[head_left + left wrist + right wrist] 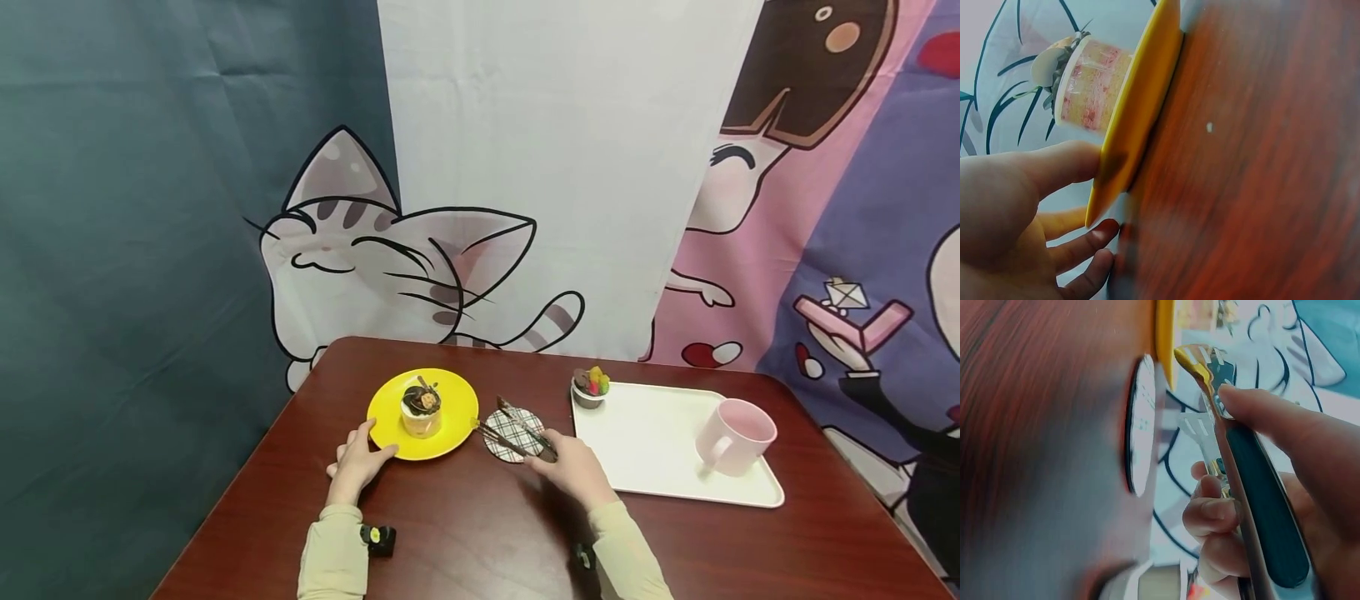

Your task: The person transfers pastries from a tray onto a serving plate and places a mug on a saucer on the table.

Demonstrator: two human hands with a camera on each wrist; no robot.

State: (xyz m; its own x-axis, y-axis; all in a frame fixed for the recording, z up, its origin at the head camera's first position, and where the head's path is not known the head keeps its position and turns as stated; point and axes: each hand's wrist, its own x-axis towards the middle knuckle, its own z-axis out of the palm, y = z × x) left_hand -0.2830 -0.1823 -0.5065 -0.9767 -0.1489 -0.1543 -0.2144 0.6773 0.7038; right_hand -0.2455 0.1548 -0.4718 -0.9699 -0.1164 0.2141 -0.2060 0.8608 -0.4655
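Observation:
My left hand [358, 467] pinches the near left rim of a yellow plate [453, 433], thumb on the upper side and fingertips at the underside in the left wrist view. A small cup cake [422, 417] with pink-and-cream layers and a dark topping stands upright on that plate. In my right hand [573, 471] are metal tongs [1266, 506] with dark handle panels and fork-like tips. The tongs are spread apart, with nothing between the tips. They overlap a round plaid coaster [517, 433] in the head view, one tip close to the plate's right rim.
To the right lies a white tray [652, 433]. A pink mug [738, 437] stands on its right part, and a small cupcake with colourful topping [591, 389] sits at its back left corner. A printed curtain [525, 125] hangs behind the brown table [442, 525].

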